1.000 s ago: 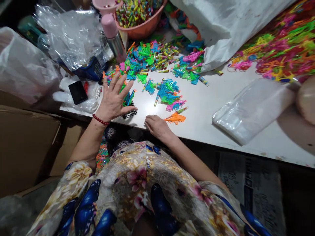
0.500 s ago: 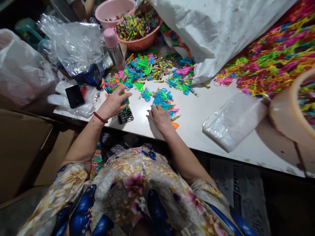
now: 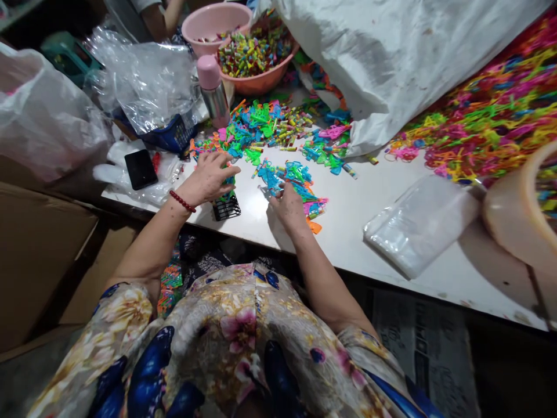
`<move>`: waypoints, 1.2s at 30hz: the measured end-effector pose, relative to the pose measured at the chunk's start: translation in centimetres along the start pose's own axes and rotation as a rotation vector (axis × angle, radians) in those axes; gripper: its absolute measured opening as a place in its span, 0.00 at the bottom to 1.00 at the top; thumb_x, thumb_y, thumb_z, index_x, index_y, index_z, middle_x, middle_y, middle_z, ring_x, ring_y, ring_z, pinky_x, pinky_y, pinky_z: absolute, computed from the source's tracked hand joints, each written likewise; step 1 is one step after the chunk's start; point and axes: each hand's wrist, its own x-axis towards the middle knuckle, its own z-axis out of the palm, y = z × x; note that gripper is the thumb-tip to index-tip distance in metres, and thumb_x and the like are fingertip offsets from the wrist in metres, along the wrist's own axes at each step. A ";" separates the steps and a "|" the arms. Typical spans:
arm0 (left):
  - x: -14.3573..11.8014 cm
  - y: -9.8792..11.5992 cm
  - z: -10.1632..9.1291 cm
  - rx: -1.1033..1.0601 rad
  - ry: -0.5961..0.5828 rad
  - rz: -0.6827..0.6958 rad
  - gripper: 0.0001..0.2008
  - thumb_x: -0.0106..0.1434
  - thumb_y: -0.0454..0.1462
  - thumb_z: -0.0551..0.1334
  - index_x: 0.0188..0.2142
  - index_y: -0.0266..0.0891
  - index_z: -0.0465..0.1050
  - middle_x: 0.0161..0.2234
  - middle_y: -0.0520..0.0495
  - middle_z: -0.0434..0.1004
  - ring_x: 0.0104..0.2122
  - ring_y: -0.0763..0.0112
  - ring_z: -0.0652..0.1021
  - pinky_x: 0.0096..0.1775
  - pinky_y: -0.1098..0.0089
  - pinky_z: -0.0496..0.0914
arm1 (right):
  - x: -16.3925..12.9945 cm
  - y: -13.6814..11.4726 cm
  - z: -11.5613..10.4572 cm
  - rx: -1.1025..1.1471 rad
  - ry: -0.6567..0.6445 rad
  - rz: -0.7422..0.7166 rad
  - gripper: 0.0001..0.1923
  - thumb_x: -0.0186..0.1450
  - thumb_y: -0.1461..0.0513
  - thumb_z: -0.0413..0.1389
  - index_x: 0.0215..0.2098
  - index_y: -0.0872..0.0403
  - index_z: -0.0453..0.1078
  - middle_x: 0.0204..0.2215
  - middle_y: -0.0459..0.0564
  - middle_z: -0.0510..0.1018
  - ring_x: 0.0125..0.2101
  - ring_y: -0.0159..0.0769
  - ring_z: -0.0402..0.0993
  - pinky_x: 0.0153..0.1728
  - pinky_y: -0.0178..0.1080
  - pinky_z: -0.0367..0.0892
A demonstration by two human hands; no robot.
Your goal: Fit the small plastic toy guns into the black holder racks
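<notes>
My left hand (image 3: 211,177) reaches over a small black plastic grid rack (image 3: 227,209), its fingers apart and bent downward. Bright plastic pieces show under those fingers, partly hidden by the hand. My right hand (image 3: 288,206) is at the edge of a small heap of blue, green and pink plastic toy pieces (image 3: 300,188). Its thumb and fingers close on a blue plastic piece (image 3: 270,177), whose exact kind is too small to tell. An orange piece (image 3: 314,226) lies beside the right wrist.
Behind are more colourful pieces (image 3: 261,119), a pink-capped flask (image 3: 213,87) and an orange basin (image 3: 256,78). A phone (image 3: 140,169) lies left on plastic bags. At right are clear bags (image 3: 418,226), a beige tub (image 3: 513,203) and a white sack (image 3: 369,58). Another person's arm (image 3: 159,20) shows behind.
The view has shifted slightly, moving everything a little to the right. My right fingers have come up against the blue pieces at the heap's left side. My left hand stays over the rack.
</notes>
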 end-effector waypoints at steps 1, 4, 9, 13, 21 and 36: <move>0.0 0.1 -0.1 0.002 0.004 -0.008 0.18 0.64 0.42 0.68 0.54 0.46 0.77 0.60 0.37 0.73 0.62 0.43 0.69 0.62 0.37 0.60 | -0.1 -0.4 0.0 0.045 0.001 0.037 0.19 0.65 0.58 0.55 0.52 0.57 0.69 0.38 0.58 0.81 0.39 0.48 0.78 0.43 0.47 0.73; 0.0 0.2 -0.2 -0.013 0.018 -0.025 0.18 0.64 0.43 0.68 0.53 0.47 0.77 0.61 0.38 0.72 0.63 0.42 0.68 0.62 0.37 0.57 | -0.3 -1.9 -0.1 0.229 -0.025 0.163 0.14 0.64 0.56 0.55 0.45 0.55 0.73 0.36 0.53 0.81 0.34 0.41 0.78 0.41 0.45 0.73; -0.1 0.4 -0.1 -0.052 0.045 -0.029 0.17 0.63 0.41 0.68 0.52 0.48 0.77 0.63 0.40 0.71 0.69 0.40 0.62 0.64 0.37 0.54 | -0.1 -3.3 0.6 0.632 -0.117 0.340 0.12 0.59 0.55 0.57 0.39 0.51 0.68 0.26 0.41 0.75 0.23 0.32 0.72 0.28 0.38 0.70; 0.0 0.1 0.0 -0.094 0.017 0.006 0.16 0.64 0.40 0.66 0.52 0.47 0.76 0.63 0.40 0.72 0.72 0.44 0.60 0.68 0.37 0.50 | 0.2 -3.6 1.9 0.686 -0.172 0.337 0.15 0.57 0.51 0.61 0.36 0.51 0.67 0.23 0.40 0.73 0.23 0.33 0.72 0.29 0.38 0.70; 0.3 -0.8 0.7 -0.206 -0.005 0.042 0.18 0.64 0.37 0.66 0.54 0.42 0.75 0.61 0.37 0.74 0.70 0.47 0.65 0.70 0.38 0.53 | 0.7 -5.4 4.2 0.617 -0.224 0.077 0.11 0.57 0.57 0.57 0.38 0.51 0.68 0.31 0.45 0.78 0.33 0.38 0.73 0.40 0.41 0.70; 0.3 -1.1 1.2 -0.261 0.034 0.074 0.19 0.62 0.32 0.67 0.54 0.39 0.75 0.61 0.37 0.73 0.70 0.49 0.65 0.68 0.45 0.63 | 0.5 -6.8 7.5 0.342 -0.180 -0.034 0.08 0.63 0.59 0.49 0.40 0.51 0.66 0.33 0.51 0.78 0.34 0.41 0.70 0.40 0.41 0.66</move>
